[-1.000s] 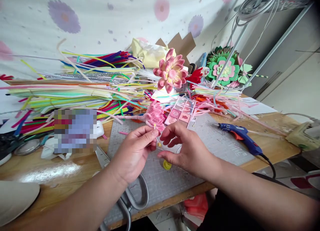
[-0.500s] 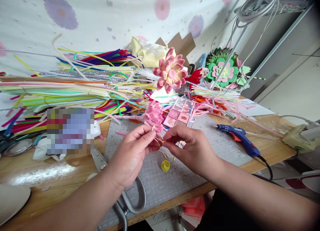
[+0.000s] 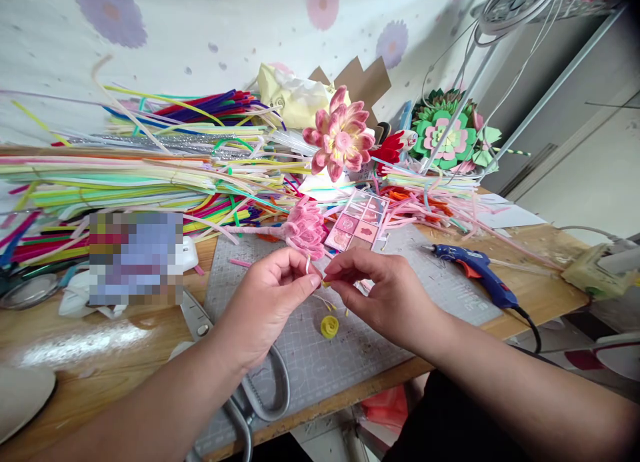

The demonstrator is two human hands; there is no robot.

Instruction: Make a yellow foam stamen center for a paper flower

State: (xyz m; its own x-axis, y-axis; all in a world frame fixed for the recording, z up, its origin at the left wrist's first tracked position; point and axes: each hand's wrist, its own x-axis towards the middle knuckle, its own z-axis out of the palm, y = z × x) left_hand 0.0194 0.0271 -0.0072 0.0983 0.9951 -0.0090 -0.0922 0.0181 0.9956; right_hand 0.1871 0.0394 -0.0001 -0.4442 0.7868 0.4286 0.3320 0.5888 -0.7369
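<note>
My left hand (image 3: 283,292) is closed in a pinch on thin white flower stamens (image 3: 308,265). Fingertip to fingertip with it, my right hand (image 3: 383,289) pinches a yellow tip of the stamens; the fingers hide most of them. Loose yellow-tipped stamens (image 3: 327,303) lie on the grey cutting mat (image 3: 310,375) below. A small yellow coil (image 3: 329,327) sits nearer to me. Just behind my hands lies a pink fuzzy flower (image 3: 306,229) with its wrapped stem to the left. Right of it is a makeup palette (image 3: 357,225) in pink shades.
Large scissors (image 3: 270,389) lie partly under my left forearm. A blue glue gun (image 3: 473,269) rests on the right, its cord running off the table edge. Bundles of pipe cleaners (image 3: 125,182) fill the back left. A finished pink-yellow flower (image 3: 343,139) stands behind.
The yellow tips that showed between my hands are now mostly hidden by the fingers. A white stamen end stands up at my left thumb. The view has shifted slightly.
</note>
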